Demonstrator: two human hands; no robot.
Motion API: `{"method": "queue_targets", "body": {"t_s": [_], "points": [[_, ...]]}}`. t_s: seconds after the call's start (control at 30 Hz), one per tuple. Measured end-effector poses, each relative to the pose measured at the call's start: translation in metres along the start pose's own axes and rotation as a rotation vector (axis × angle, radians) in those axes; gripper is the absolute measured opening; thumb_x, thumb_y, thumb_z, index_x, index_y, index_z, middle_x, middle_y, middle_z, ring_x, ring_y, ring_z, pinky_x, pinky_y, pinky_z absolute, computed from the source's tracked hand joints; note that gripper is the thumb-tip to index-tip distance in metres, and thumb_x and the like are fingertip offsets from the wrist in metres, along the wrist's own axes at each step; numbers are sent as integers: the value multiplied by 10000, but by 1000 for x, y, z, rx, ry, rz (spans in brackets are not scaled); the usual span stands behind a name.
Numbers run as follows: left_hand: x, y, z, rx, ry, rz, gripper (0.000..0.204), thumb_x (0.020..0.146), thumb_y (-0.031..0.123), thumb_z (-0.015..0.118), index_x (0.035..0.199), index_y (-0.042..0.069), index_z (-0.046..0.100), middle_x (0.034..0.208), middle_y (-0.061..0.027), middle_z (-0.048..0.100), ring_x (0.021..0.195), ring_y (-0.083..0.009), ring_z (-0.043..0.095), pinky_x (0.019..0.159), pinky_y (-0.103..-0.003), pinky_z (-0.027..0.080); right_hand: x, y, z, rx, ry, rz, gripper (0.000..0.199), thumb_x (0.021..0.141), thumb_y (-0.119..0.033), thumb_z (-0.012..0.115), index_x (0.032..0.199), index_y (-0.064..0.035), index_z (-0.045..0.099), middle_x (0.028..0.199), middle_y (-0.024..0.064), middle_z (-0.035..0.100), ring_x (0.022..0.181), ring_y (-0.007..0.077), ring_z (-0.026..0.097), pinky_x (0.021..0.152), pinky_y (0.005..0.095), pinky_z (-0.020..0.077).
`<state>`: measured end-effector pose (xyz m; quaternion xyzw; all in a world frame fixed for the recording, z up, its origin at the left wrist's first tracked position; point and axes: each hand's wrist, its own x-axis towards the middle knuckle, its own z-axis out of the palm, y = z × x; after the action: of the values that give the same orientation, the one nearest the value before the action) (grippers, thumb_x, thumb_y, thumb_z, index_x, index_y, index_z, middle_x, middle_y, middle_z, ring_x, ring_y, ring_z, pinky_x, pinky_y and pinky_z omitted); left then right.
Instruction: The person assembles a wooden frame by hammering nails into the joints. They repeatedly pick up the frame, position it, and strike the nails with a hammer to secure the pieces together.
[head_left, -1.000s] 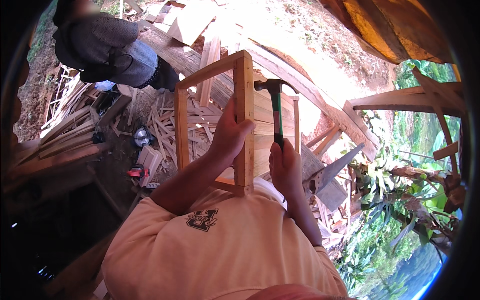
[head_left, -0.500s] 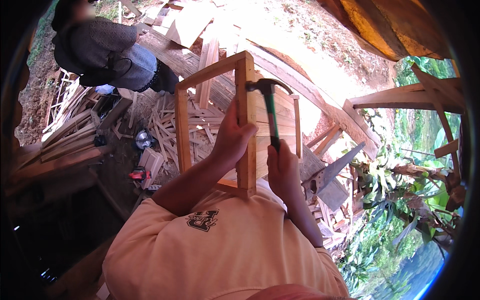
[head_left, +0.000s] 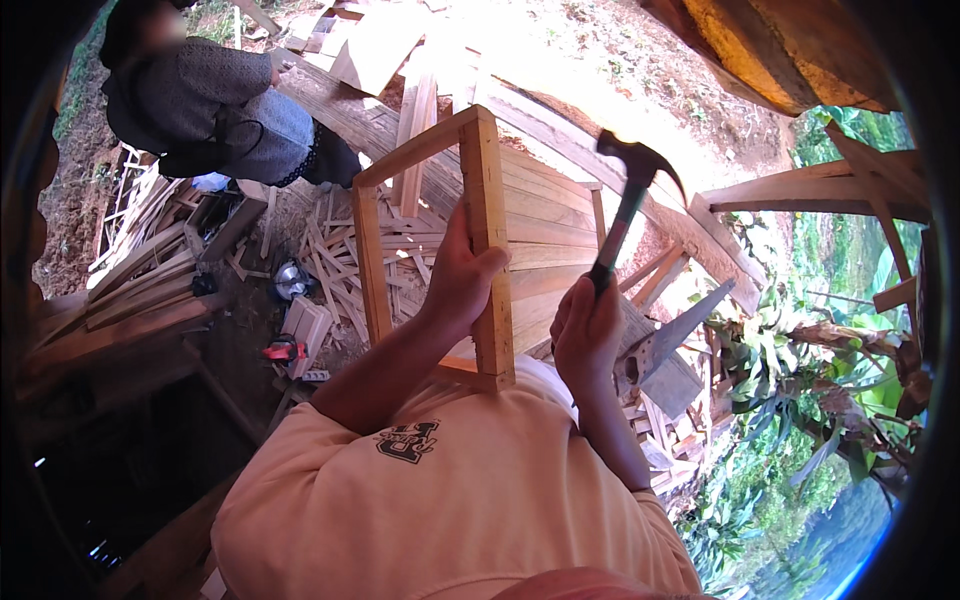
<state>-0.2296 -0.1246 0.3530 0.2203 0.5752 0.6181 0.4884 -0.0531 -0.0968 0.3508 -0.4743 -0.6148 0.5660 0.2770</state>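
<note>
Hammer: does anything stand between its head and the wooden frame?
Nothing visible stands between the hammer head and the wooden frame; the left hand grips the frame lower in the picture.

The lettering that shows is a dark print (head_left: 407, 440) on the chest of the wearer's light peach sweatshirt (head_left: 470, 490), toward the wearer's left: heavy block lettering crossed by looser script, set at a slant. A pale patch on the claw hammer's (head_left: 634, 190) shaft is too small to read.

Open-air woodworking spot: handsaw (head_left: 682, 326), scattered offcuts (head_left: 331, 262)
</note>
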Motion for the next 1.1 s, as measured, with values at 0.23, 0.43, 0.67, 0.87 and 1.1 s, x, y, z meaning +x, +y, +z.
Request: {"method": "queue_targets", "body": {"t_s": [0.23,0.43,0.67,0.87,1.1], "points": [[-2,-11,-7,12,20,4,730,844,-19,571,1535,35,343,1306,-125,564,1213,-209,583,1052,-382,489,-1,-25,-3,468,140,156,252,1129,-199,450,951,-25,490,603,37,509,479,98,470,451,314,377],[-8,-8,-10,-81,-20,-15,789,843,-49,563,1580,34,294,1352,-126,552,1248,-214,573,1096,-390,458,-7,3,-8,-176,-203,114,225,1087,-206,532,998,-1,519,651,176,600,570,359,613,555,461,447],[-11,-17,-8,46,-61,48,831,833,-66,550,1606,34,261,1419,-137,523,1335,-222,530,1158,-395,405,1,14,9,130,170,-73,173,1128,-195,454,1000,-79,462,662,-60,412,499,23,342,451,216,279],[-10,-19,-10,-46,-31,65,824,825,-64,553,1595,31,276,1411,-141,525,1323,-217,536,1154,-388,405,24,25,3,-76,62,-94,243,1124,-211,475,935,-59,490,617,2,482,475,91,446,444,290,344],[-14,-16,-15,-95,-61,-8,785,841,-61,554,1574,16,284,1418,-147,510,1357,-219,507,1177,-393,381,16,14,13,-102,-162,37,219,1117,-183,501,934,-63,506,635,-39,495,517,56,458,472,255,349]]}}
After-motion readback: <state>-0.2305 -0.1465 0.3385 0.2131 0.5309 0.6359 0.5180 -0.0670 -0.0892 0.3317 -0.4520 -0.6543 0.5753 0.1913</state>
